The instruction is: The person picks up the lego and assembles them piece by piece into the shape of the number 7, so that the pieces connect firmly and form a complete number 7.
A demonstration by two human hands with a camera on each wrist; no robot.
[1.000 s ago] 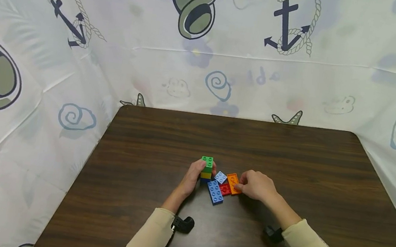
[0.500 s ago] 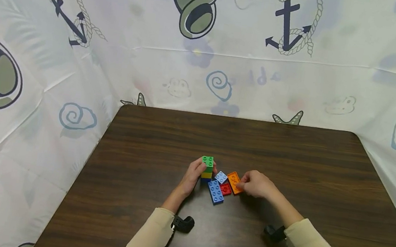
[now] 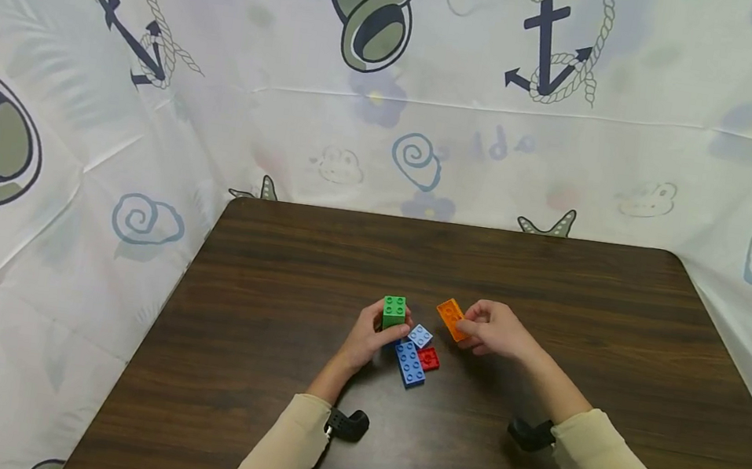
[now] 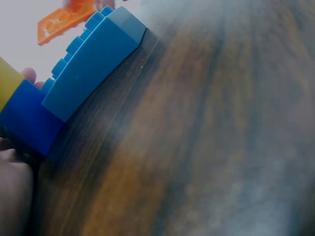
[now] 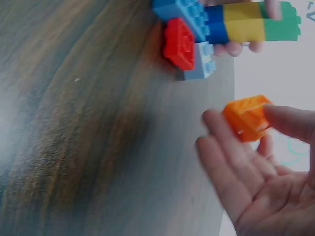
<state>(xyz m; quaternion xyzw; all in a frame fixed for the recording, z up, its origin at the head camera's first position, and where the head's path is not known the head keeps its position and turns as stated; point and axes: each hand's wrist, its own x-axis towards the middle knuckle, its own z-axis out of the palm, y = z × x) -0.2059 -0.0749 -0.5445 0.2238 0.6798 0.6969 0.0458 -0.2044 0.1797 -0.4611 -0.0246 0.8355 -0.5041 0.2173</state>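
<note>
My left hand [image 3: 365, 342] grips an upright stack of toy bricks, its thumb across the front. On top is a green brick [image 3: 394, 310]; a yellow brick [image 5: 243, 22] and a dark blue brick [image 5: 216, 23] sit below it, mostly hidden in the head view. With thumb and fingers, my right hand [image 3: 500, 332] pinches an orange brick [image 3: 450, 318] held up off the table. Between the hands lie a blue brick [image 3: 409, 364], a small light blue brick [image 3: 420, 336] and a red brick [image 3: 428, 359], close against each other.
The dark wooden table [image 3: 274, 253] carries all the bricks. Behind it and at the sides hangs a printed white cloth [image 3: 218, 134]. A black wrist camera [image 3: 348, 425] is on the left wrist, another wrist camera [image 3: 530, 435] on the right.
The orange brick has left the table beside the red one and risen away in my right hand. My left thumb has shifted from the stack's side to its lower front.
</note>
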